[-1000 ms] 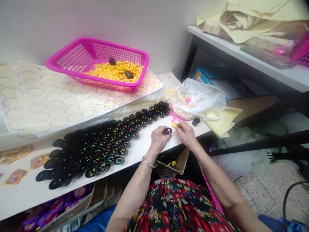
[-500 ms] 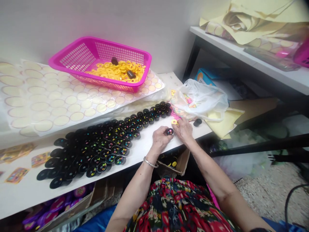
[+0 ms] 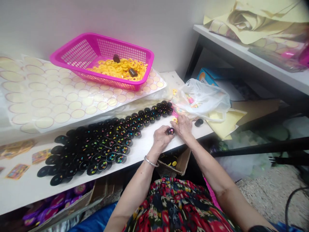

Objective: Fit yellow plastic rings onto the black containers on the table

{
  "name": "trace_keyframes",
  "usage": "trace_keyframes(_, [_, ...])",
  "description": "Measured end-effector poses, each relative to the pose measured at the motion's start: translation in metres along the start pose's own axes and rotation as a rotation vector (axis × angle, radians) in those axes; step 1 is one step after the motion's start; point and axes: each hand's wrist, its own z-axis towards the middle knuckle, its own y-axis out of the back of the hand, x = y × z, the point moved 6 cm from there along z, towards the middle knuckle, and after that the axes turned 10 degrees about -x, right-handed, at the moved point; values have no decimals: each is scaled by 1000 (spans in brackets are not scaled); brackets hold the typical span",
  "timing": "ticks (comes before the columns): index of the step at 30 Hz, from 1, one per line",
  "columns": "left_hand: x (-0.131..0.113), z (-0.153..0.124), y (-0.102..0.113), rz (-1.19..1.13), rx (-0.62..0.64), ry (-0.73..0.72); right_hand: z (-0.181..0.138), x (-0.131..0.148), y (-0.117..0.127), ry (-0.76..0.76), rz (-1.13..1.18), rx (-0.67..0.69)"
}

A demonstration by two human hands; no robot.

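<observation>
My left hand [image 3: 161, 137], with a bangle at its wrist, is closed around a small black cup [image 3: 171, 131]. The cup's mouth faces up, and coloured bits show inside. Close beside it, my right hand [image 3: 182, 127] has its fingers bent together against a yellow ring [image 3: 174, 120]; the fingers partly cover it, and their grip is only partly visible. Pink beads [image 3: 174, 111] lie just beyond these fingers. Left of my hands stand many black cups [image 3: 106, 151] in close rows, several with coloured bits inside. A loose black cup [image 3: 199, 122] lies to the right.
A pink basket [image 3: 145, 82] with yellow rings stands on sheets of round stickers [image 3: 72, 111] at the back. Right of the cups are a clear plastic bag [image 3: 207, 98] and yellow paper [image 3: 227, 120]. A shelf [image 3: 260, 54] overhangs the right side. An open carton [image 3: 184, 162] sits below the table edge.
My right fingers have moved slightly left and closer to the cup, now covering part of the yellow ring. My left hand still holds the black cup. The view has shifted a little.
</observation>
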Motion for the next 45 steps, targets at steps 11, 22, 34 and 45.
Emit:
trace_keyframes(11, [3, 0, -1, 14, 15, 25, -1, -5, 20, 24, 502, -29])
trace_keyframes(22, [7, -1, -4, 40, 8, -6, -28, 24, 39, 290, 308, 123])
trace_keyframes(34, [9, 6, 11, -391, 73, 341, -23, 29, 39, 315, 312, 194])
trace_keyframes(45, [3, -2, 1, -252, 36, 293, -29, 12, 22, 114, 590, 86])
